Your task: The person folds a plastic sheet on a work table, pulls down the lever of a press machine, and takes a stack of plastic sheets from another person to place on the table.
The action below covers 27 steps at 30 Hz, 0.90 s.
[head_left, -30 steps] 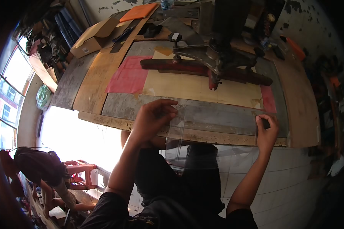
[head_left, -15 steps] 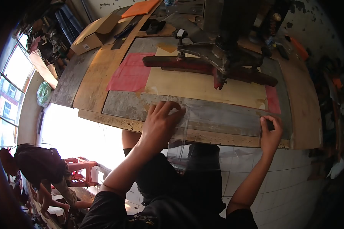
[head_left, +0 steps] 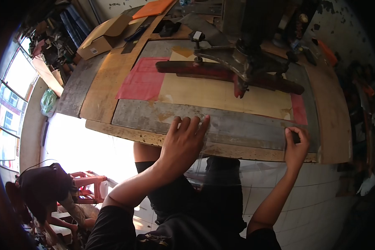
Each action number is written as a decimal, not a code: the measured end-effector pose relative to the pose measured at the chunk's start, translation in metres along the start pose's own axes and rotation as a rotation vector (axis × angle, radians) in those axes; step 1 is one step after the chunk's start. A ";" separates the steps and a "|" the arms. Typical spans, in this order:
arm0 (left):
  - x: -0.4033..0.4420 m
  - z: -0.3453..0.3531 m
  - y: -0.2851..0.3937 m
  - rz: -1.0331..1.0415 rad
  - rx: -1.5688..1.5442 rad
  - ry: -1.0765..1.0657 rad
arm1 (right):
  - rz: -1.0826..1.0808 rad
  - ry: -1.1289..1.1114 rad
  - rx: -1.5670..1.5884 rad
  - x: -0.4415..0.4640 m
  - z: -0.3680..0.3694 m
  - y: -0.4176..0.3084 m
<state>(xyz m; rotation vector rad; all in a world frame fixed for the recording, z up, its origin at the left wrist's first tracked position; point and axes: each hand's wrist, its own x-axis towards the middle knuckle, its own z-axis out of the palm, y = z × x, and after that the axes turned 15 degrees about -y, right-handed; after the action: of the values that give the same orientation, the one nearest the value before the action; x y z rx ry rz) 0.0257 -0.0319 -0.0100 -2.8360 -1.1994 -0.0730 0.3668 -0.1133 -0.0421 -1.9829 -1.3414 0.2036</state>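
Observation:
A clear plastic sheet (head_left: 241, 137) stretches between my two hands along the front of a grey metal plate (head_left: 137, 114). Its lower part hangs over the table edge in front of my legs. My left hand (head_left: 184, 143) holds the sheet's left side, fingertips over the plate; the thumb is hidden. At the sheet's right corner, my right hand (head_left: 296, 143) pinches it between thumb and fingers. Beyond the sheet, a cream panel (head_left: 225, 96) lies on the plate, with pink-red material (head_left: 141, 79) showing at both ends.
A heavy metal press frame with a dark red bar (head_left: 196, 70) stands over the panel. An open cardboard box (head_left: 104, 37) and an orange sheet (head_left: 152, 9) lie at the back left. Another person (head_left: 46, 191) bends beside a red plastic stool (head_left: 91, 187) at lower left.
My left hand has shifted slightly down and right, its fingers straightening from a curled pinch. My right hand has barely moved. The other person at lower left has bent lower.

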 end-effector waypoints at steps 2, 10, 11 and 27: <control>0.002 0.005 0.003 -0.052 0.010 -0.008 | -0.030 0.006 -0.023 0.000 -0.001 0.000; 0.012 -0.004 0.010 -0.007 -0.025 0.015 | -0.026 -0.003 -0.002 0.000 -0.001 0.001; 0.014 -0.004 0.012 0.037 -0.076 0.003 | -0.019 -0.003 0.001 0.000 -0.001 0.000; 0.009 0.021 0.048 -0.110 -0.168 0.063 | -0.050 0.005 -0.023 -0.003 0.001 -0.001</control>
<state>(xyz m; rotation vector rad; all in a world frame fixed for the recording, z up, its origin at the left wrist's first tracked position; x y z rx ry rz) 0.0665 -0.0573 -0.0326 -2.8795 -1.3974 -0.2799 0.3646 -0.1152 -0.0433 -1.9659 -1.3942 0.1605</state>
